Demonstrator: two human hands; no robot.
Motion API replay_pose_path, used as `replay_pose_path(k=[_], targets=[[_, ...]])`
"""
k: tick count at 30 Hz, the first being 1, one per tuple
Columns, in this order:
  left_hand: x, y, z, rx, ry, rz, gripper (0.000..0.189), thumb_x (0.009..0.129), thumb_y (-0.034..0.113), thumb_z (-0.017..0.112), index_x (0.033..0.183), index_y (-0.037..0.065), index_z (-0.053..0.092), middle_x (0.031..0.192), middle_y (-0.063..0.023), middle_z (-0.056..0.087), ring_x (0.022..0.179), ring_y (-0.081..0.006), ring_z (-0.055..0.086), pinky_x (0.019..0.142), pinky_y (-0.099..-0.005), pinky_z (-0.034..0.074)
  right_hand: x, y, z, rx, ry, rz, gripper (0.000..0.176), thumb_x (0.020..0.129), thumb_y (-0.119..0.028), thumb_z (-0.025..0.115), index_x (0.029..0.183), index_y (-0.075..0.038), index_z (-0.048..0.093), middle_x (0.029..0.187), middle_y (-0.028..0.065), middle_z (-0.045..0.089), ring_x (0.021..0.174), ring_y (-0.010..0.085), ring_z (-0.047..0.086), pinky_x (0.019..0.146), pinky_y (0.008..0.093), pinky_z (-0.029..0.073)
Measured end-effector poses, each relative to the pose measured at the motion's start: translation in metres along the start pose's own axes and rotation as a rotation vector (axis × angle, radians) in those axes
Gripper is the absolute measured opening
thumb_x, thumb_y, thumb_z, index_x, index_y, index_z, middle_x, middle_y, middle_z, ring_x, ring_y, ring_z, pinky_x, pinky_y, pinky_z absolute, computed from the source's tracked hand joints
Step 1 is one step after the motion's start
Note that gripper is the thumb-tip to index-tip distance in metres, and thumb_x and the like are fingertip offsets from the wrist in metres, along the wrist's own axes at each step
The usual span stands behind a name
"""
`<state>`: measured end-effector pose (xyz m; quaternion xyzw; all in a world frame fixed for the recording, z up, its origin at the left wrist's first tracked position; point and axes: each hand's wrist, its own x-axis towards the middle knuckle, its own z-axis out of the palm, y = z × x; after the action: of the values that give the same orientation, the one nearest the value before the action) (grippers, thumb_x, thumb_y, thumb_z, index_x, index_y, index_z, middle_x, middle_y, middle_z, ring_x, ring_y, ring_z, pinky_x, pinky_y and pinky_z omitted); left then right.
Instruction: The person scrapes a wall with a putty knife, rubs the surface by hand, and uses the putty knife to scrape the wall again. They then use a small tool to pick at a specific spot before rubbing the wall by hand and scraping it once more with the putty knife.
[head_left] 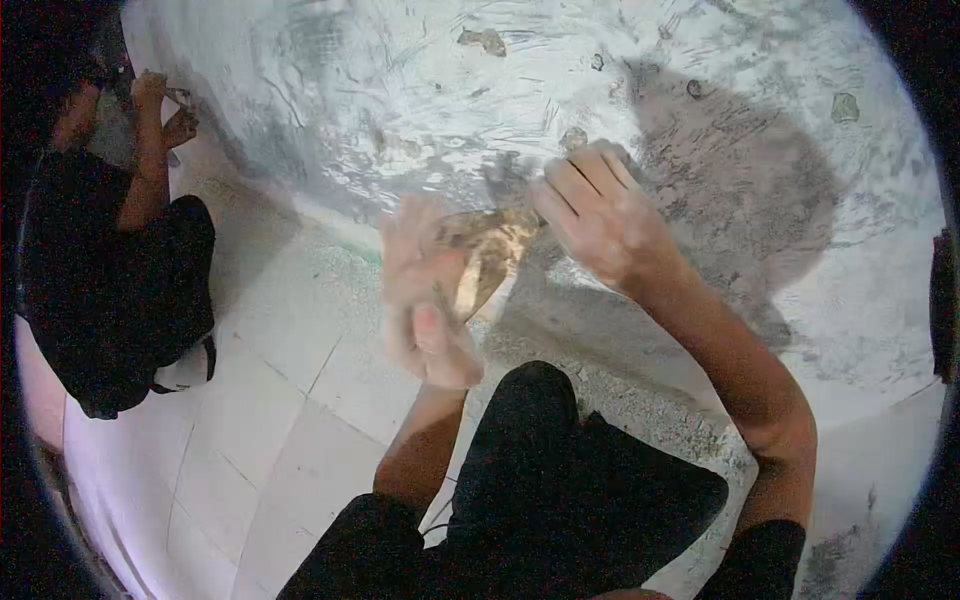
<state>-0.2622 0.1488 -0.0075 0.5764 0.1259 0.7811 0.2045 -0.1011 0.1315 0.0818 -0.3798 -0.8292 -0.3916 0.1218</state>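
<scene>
A thin, shiny, golden-brown piece (490,258), roughly triangular, hangs between my two hands above the edge of a whitish, stained work surface (400,100). My left hand (428,295) is at its left side, blurred by motion, so its fingers cannot be told clearly. The fingers of my right hand (600,210) are curled together at the piece's upper right corner and grip it. A dark shadow lies on the surface to the right of my right hand.
Another person in dark clothes (110,270) sits at the left, hands raised near the surface's edge. Small brownish fragments (483,41) lie on the surface. Rough, crumbly debris (640,385) runs along its near edge. Pale floor tiles (270,400) show below.
</scene>
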Motion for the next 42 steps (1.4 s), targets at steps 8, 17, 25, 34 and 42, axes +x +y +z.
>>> replay_pose_path(k=[8, 17, 25, 34, 42], targets=[[0.041, 0.0, 0.015, 0.0, -0.259, 0.427, 0.042, 0.086, 0.035, 0.041, 0.074, 0.0, 0.062, 0.064, -0.0103, 0.06, 0.062, -0.0235, 0.061, 0.069, -0.0352, 0.045, 0.042, 0.02, 0.003, 0.048, -0.028, -0.125, 0.015, 0.073, -0.02, 0.056, 0.075, -0.006, 0.053, 0.077, 0.0051, 0.052, 0.08, 0.0196, 0.05, 0.071, 0.0308, 0.042], [0.047, 0.036, 0.018, 0.131, -0.383, 0.369, 0.061, 0.088, 0.047, 0.028, 0.072, -0.001, 0.061, 0.064, -0.0137, 0.059, 0.058, -0.0242, 0.057, 0.057, -0.0333, 0.046, 0.05, 0.038, 0.004, 0.094, 0.139, -0.252, 0.01, 0.068, -0.023, 0.054, 0.066, -0.014, 0.051, 0.053, 0.0013, 0.053, 0.053, 0.0208, 0.057, 0.052, 0.0348, 0.045], [0.078, 0.04, 0.021, 0.141, -0.425, 0.331, 0.072, 0.086, 0.055, 0.022, 0.071, -0.004, 0.06, 0.064, -0.0144, 0.059, 0.062, -0.0266, 0.058, 0.059, -0.0322, 0.046, 0.06, 0.062, 0.02, 0.15, 0.217, -0.212, 0.007, 0.069, -0.026, 0.056, 0.07, -0.019, 0.055, 0.055, -0.0002, 0.053, 0.054, 0.0174, 0.056, 0.043, 0.0296, 0.043], [0.072, 0.057, 0.046, -0.071, -0.418, 0.288, 0.072, 0.086, 0.056, 0.02, 0.072, -0.004, 0.058, 0.061, -0.0136, 0.056, 0.057, -0.0235, 0.056, 0.054, -0.0293, 0.044, 0.0, 0.042, 0.036, 0.215, 0.308, 0.093, 0.024, 0.065, -0.028, 0.062, 0.086, -0.017, 0.056, 0.068, 0.0069, 0.054, 0.066, 0.0204, 0.056, 0.058, 0.0344, 0.045], [-0.069, 0.059, 0.115, -0.7, -0.721, -0.438, 0.044, 0.088, 0.037, 0.039, 0.073, -0.001, 0.057, 0.067, -0.0127, 0.058, 0.062, -0.0237, 0.057, 0.058, -0.0309, 0.045, -0.186, -0.166, 0.013, 1.039, 0.462, 1.317, 0.023, 0.084, -0.02, 0.048, 0.096, -0.001, 0.052, 0.074, 0.0103, 0.056, 0.066, 0.0226, 0.054, 0.057, 0.0333, 0.041]])
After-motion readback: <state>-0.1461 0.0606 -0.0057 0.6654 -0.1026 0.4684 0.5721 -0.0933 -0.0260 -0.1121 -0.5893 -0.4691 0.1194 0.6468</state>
